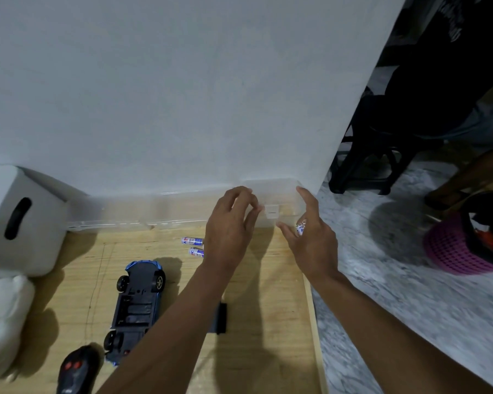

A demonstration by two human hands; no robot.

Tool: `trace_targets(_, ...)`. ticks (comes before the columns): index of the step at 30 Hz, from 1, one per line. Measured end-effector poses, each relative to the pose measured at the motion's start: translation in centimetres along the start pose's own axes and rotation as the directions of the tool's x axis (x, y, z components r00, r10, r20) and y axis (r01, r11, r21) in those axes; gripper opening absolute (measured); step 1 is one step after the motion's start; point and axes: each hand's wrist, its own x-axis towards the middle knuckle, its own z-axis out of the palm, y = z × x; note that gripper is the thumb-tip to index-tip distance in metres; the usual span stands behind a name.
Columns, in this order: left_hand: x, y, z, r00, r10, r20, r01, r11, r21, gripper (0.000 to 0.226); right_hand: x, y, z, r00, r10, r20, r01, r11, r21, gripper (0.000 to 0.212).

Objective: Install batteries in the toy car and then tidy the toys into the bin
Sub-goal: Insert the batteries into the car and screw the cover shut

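The blue toy car point(138, 302) lies upside down on the wooden board, its battery bay uncovered. The black battery cover point(221, 318) rests to its right, partly under my left forearm. Two batteries point(194, 246) lie side by side beyond the car. A small clear plastic box point(276, 194) stands against the wall. My left hand point(229, 226) pinches its front edge beside the white latch point(271, 211). My right hand point(310, 240) spans the box's right corner and keeps a battery point(300, 227) tucked in its fingers. The white bin point(17, 220) stands at the far left.
A black remote control point(77, 371) with red buttons lies at the near left, and a white plush toy point(3, 317) beside it. A long clear container point(125, 211) runs along the wall. On the grey floor to the right are a pink basket point(467, 243) and black chair legs point(365, 172).
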Motion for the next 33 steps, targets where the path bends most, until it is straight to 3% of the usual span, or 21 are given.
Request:
trace_targets(6, -0.1, 0.1, 0.2, 0.998, 0.039, -0.052, -0.038, 0.999, 0.014, 0.003, -0.5, 0.3, -0.9, 0.995, 0.021, -0.097, -0.012, 0.996, 0.091, 0.04)
trace_targets(11, 0.0, 0.1, 0.1, 0.992, 0.003, -0.127, -0.002, 1.0, 0.011, 0.008, 0.4, 0.6, -1.4, 0.996, -0.017, -0.084, 0.02, 0.999, 0.04, 0.017)
trace_targets(17, -0.2, -0.5, -0.1, 0.989, 0.028, -0.146, -0.033, 0.999, -0.032, 0.017, 0.6, 0.3, -2.0, 0.996, -0.039, -0.077, 0.042, 0.998, 0.037, 0.042)
trace_targets(24, -0.4, -1.5, -0.2, 0.998, 0.062, -0.006, -0.061, 0.994, 0.09, 0.042, 0.9, -0.5, -2.6, 0.998, -0.057, -0.011, 0.058, 0.998, 0.028, 0.062)
trace_targets(30, -0.4, -1.8, -0.5, 0.996, 0.018, 0.087, -0.036, 0.978, 0.206, 0.056, 1.3, -0.8, -3.3, 0.998, -0.031, 0.048, 0.031, 0.999, 0.012, 0.066)
trace_targets(33, -0.3, -1.8, -0.7, 0.994, 0.006, 0.105, -0.03, 0.975, 0.222, 0.06, 1.7, -1.0, -3.9, 0.995, 0.029, 0.096, -0.03, 1.0, 0.009, 0.052)
